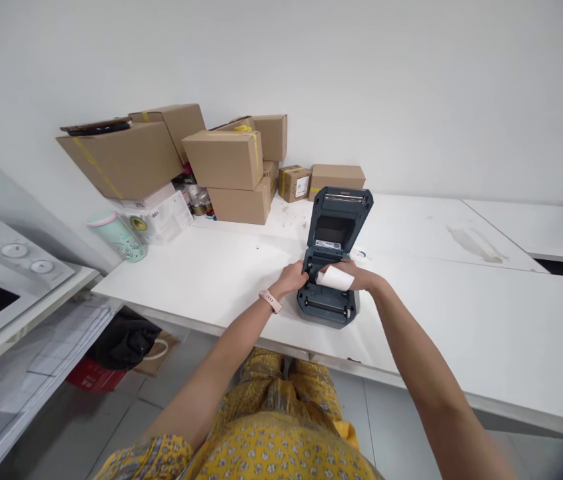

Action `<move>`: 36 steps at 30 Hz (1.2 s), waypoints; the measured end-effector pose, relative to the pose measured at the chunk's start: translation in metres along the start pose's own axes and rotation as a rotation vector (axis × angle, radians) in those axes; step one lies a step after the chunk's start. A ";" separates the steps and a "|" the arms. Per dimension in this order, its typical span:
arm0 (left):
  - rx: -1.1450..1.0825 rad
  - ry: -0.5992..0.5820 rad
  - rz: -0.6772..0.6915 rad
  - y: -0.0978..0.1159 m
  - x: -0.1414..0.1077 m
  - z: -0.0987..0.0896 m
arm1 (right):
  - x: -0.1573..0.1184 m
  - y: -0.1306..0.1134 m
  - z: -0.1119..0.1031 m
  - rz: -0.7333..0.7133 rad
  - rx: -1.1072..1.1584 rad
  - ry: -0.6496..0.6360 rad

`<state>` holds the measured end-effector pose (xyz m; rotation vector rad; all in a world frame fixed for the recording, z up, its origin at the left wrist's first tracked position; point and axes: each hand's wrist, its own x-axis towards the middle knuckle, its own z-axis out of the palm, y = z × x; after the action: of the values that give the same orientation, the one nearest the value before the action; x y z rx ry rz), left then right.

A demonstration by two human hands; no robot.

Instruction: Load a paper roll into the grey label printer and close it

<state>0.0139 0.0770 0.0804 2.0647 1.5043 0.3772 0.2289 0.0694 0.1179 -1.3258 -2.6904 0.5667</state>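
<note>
A dark grey label printer (328,315) stands on the white table with its lid (342,203) tipped up and back. Inside its bay is a white paper roll (335,278), and my right hand (356,273) is closed around that roll from the right. My left hand (292,277), with a pink band on the wrist, grips the left side of the printer body, its fingers curled at the edge of the bay. The fingertips of my right hand are partly hidden behind the roll.
Cardboard boxes (228,160) are stacked at the back left against the wall. A mint tumbler (120,238) and a white box (158,217) stand near them. At far left is a microwave (6,267). The white table (451,300) extends to the right, with a stain near its back.
</note>
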 end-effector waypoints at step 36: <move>0.022 0.156 -0.043 0.004 -0.011 0.018 | -0.044 0.124 0.016 0.536 0.562 0.432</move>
<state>0.0229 0.0607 0.0696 2.0566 1.6473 0.5179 0.3450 0.0989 0.0612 -1.7219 -1.6581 0.8730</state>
